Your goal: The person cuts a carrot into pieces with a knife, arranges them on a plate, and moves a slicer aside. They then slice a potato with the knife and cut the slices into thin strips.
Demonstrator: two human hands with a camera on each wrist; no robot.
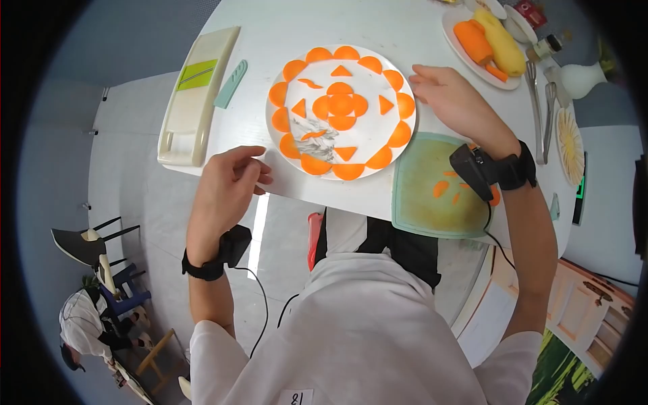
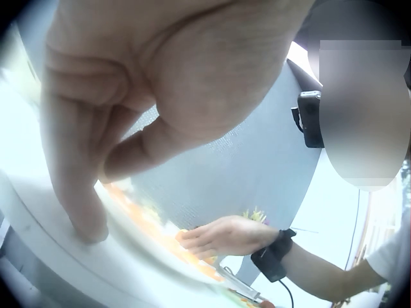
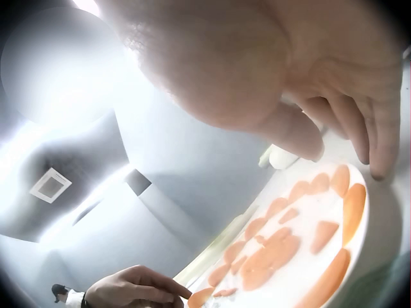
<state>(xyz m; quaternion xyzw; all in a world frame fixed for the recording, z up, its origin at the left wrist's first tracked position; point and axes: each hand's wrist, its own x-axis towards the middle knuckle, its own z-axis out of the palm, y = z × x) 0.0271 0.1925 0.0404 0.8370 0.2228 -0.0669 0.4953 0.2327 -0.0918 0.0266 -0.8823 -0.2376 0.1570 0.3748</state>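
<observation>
Both hands rest at the rim of the white plate [image 1: 398,91] of carrot slices [image 1: 341,104], which stands on the tabletop [image 1: 270,27] in front of the person. The left hand [image 1: 226,179] has loosely curled fingers [image 2: 80,212] with one tip pressing on the tabletop beside the plate; it holds nothing. The right hand [image 1: 449,94] lies with relaxed fingers [image 3: 379,138] touching the tabletop at the right rim, also holding nothing.

To move or turn the plate well, I think both hands should push evenly and slowly, so the pattern does not slide.

Counted: one plate; about thirteen slices in the outer ring; four triangles; one center flower. One slicer [image 1: 192,101], one cutting board [image 1: 432,196], and one more plate [image 1: 451,28] with vegetables.
</observation>
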